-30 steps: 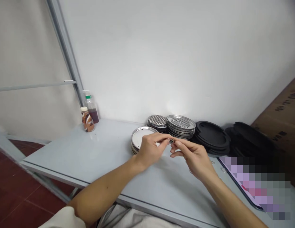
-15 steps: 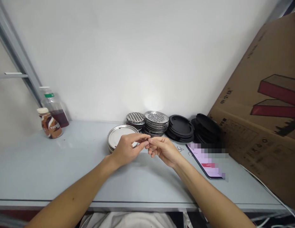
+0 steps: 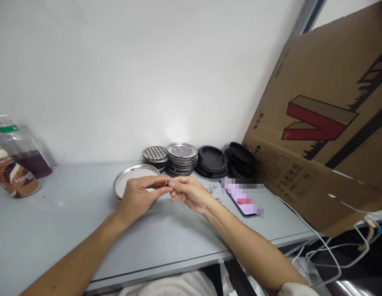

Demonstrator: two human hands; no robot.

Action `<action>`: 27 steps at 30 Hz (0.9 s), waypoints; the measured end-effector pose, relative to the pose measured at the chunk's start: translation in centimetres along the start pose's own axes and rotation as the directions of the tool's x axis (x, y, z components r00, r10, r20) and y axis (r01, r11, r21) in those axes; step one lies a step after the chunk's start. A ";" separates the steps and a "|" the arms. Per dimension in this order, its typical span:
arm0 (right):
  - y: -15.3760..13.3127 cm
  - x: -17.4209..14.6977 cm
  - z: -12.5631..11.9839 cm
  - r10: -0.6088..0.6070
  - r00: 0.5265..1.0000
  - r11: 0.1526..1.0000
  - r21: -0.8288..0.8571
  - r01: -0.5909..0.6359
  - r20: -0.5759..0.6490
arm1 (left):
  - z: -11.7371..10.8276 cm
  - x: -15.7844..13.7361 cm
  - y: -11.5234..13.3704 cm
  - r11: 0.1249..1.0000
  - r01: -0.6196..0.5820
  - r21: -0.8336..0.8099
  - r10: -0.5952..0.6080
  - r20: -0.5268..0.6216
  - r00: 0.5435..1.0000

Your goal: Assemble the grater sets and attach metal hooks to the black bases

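My left hand (image 3: 140,195) and my right hand (image 3: 191,194) meet fingertip to fingertip above the table. Both are closed in a pinch on a small shiny metal piece (image 3: 166,183), mostly hidden by the fingers; its exact kind is not clear. Just behind my left hand is a round, pale metal lid-like plate (image 3: 126,176) with a raised rim, on a short stack. Thin wire loops (image 3: 212,188) lie on the table right of my right hand, partly covered by it.
Along the wall stand stacks of metal grater discs (image 3: 181,151) and coarser grater discs (image 3: 154,153), then round black plastic pieces (image 3: 212,160). A phone (image 3: 240,201) lies on the right, before a large cardboard box (image 3: 302,164). Two bottles, one brown-labelled (image 3: 17,174), stand left. White cables (image 3: 320,242) hang at right.
The view has turned to the right, so everything sits farther left and more wire loops show. My hands stay pinched together on the small metal piece.
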State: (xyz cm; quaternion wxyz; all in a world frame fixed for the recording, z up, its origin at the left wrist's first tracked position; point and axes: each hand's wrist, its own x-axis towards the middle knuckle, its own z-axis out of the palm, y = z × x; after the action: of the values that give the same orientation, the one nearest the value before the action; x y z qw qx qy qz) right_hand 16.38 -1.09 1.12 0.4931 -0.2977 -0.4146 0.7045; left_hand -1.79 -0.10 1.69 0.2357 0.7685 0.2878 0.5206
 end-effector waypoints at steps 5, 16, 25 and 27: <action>1.2 0.5 0.3 -0.016 0.999 0.998 0.059 0.019 -0.048 | 0.3 -0.2 -0.5 0.988 -0.053 0.143 0.056 -0.014 0.998; -7.5 -4.7 -7.9 -0.544 0.764 0.674 -0.724 0.150 -0.348 | 5.7 -0.7 1.3 0.960 -0.033 0.278 -0.113 0.492 0.863; -1.6 -8.9 -13.5 -0.422 0.838 0.292 -0.927 -0.237 -0.347 | 11.5 0.9 -0.8 0.950 0.104 0.293 -0.256 0.547 0.797; -2.1 -8.6 -12.6 -0.424 0.851 0.191 -0.949 -0.251 -0.310 | 9.9 0.6 0.0 0.958 0.082 0.276 -0.222 0.526 0.821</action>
State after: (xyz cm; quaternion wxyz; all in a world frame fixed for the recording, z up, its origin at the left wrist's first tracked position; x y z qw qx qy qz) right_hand 30.68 -5.21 -3.00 0.3210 -0.6909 -0.6328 0.1387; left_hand 7.68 -0.34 -1.33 0.2545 0.8829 0.3294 0.2174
